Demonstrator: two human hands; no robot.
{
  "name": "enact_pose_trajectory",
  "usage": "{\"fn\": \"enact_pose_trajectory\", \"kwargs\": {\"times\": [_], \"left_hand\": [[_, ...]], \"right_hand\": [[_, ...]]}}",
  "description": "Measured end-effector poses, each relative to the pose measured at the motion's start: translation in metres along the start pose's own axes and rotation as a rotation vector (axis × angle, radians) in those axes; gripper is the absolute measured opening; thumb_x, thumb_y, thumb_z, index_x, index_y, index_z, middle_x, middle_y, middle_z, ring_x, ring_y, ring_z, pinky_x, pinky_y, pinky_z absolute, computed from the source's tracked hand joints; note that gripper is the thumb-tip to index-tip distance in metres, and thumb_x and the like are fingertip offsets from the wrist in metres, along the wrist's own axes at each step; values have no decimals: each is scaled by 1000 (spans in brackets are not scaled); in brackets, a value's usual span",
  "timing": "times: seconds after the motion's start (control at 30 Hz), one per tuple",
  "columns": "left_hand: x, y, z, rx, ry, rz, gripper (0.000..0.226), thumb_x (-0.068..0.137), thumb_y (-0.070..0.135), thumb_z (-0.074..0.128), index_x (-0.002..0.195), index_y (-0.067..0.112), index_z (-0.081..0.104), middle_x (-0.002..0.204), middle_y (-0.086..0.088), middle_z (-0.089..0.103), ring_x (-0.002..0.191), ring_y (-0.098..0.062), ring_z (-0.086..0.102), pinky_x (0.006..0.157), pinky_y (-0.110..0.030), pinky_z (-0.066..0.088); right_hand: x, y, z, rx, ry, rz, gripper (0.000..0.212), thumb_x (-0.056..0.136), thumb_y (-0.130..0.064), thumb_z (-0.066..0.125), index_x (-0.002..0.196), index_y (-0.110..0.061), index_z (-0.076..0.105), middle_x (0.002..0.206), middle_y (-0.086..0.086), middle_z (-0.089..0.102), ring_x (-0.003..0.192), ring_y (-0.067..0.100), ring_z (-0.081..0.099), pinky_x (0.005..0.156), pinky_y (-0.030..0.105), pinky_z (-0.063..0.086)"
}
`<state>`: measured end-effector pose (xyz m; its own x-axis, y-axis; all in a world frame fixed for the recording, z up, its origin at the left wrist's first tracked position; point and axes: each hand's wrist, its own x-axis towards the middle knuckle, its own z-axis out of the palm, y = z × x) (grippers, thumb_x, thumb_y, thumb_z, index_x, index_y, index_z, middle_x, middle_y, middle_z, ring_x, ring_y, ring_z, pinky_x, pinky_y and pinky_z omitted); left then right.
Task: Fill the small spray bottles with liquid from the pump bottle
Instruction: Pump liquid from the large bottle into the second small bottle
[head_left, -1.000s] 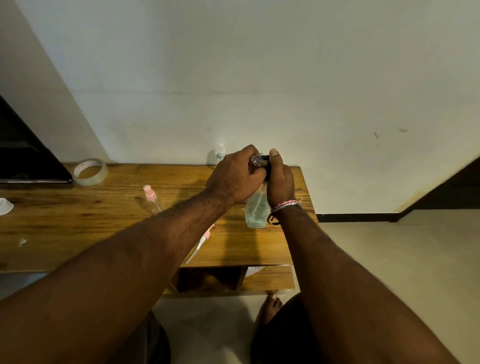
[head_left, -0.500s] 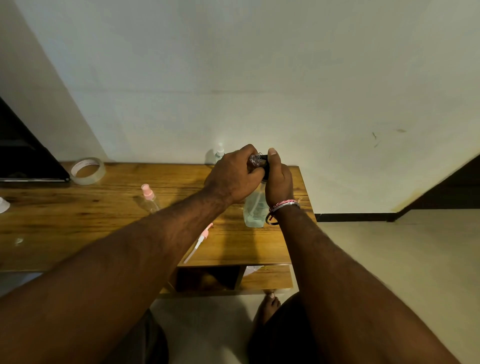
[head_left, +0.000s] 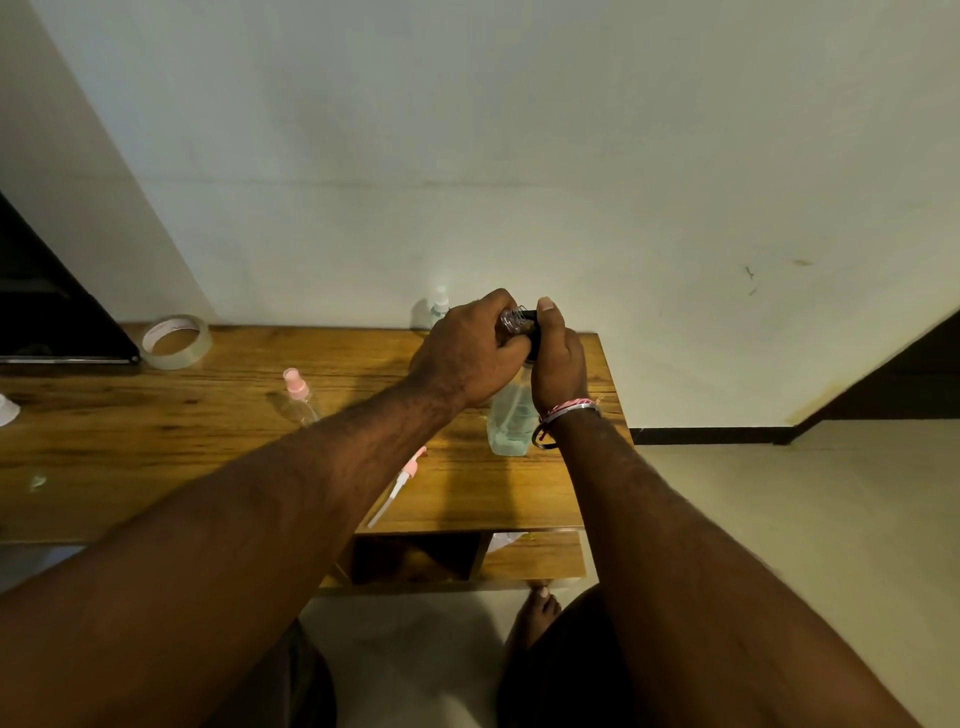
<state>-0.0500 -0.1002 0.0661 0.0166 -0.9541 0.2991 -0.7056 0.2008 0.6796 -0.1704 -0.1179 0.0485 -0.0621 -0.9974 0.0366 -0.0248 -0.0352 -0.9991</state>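
left hand (head_left: 470, 353): wrapped around a small clear bottle (head_left: 511, 319), holding its threaded open neck right up against the pump spout. Makes sense, you want the mouth directly at the nozzle so nothing dribbles.
right hand (head_left: 558, 358): curled over the black pump head (head_left: 531, 325) with the thumb on top, looks set up to press down. Also keeps the big bottle from tipping, I'd guess.
pump bottle (head_left: 511, 421): standing upright on the worktop (head_left: 156, 441) near its right edge, only a bit of pale bluish liquid in the bottom. Can't tell if anything is flowing right now.
pink spray top (head_left: 397, 486): lying flat on the worktop with its dip tube pointing toward the front edge, mostly under the left forearm. Probably the cap off the bottle being filled, parked within easy reach.
pink-capped bottle (head_left: 298, 392): standing capped, well left of the action; can't tell whether it holds anything.
white-capped bottle (head_left: 439, 306): back by the wall, just behind the hands, capped.
tape roll (head_left: 176, 340): far left at the back, not involved.
watch out: small neck, easy to miss and wet the wood.
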Motion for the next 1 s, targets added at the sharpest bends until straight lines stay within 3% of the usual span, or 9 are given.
{"fn": "enact_pose_trajectory", "kwargs": {"times": [0.1, 0.23, 0.37, 0.5, 0.6, 0.83, 1.0], "left_hand": [[-2, 0, 1, 1, -11, -17, 21, 94, 32, 67, 111, 20, 64, 86, 5, 70, 76, -16, 67, 70, -45, 61], [-3, -1, 4, -8, -5, -36, 18, 94, 29, 67, 110, 21, 63, 83, 7, 69, 74, -14, 66, 69, -45, 61], [-2, 0, 2, -25, -5, -26, 19, 95, 30, 67, 111, 20, 64, 85, 5, 70, 76, -15, 67, 71, -46, 62], [-1, 1, 0, -25, -1, -18, 19, 97, 30, 67, 112, 19, 64, 85, 5, 70, 76, -14, 67, 71, -46, 62], [0, 0, 0, -28, 4, -13, 18, 97, 30, 67, 111, 19, 64, 83, 6, 69, 74, -14, 66, 70, -47, 61], [0, 1, 0, -23, 4, -14, 21, 95, 34, 66, 111, 21, 64, 83, 7, 69, 75, -14, 67, 69, -46, 62], [-2, -1, 3, -12, -13, -28, 20, 94, 31, 68, 111, 20, 64, 84, 6, 70, 74, -15, 67, 69, -45, 61]], "right_hand": [[0, -3, 0, -6, 6, -19, 51, 111, -30, 40, 69, -18, 66, 65, -4, 65, 58, -1, 59, 58, 18, 49], [1, -2, 1, -37, 5, -41, 49, 105, -37, 41, 64, -19, 61, 56, -9, 59, 55, 2, 53, 60, 29, 43], [1, 1, 0, -25, -20, -38, 51, 110, -38, 41, 71, -22, 70, 68, -4, 70, 66, 3, 66, 65, 21, 53], [0, 2, 2, -19, -31, -19, 51, 103, -53, 42, 77, -24, 75, 75, -1, 75, 78, 9, 72, 72, 23, 56], [0, 3, 1, -15, -20, -16, 49, 106, -49, 43, 76, -25, 74, 74, -3, 74, 77, 7, 72, 74, 25, 56], [1, 0, 1, -16, -5, -2, 51, 110, -39, 41, 75, -20, 72, 74, 0, 72, 68, 2, 68, 64, 15, 53], [0, -1, 0, -23, 4, -27, 49, 108, -35, 41, 67, -17, 61, 64, -2, 59, 58, 4, 53, 61, 29, 44]]}}
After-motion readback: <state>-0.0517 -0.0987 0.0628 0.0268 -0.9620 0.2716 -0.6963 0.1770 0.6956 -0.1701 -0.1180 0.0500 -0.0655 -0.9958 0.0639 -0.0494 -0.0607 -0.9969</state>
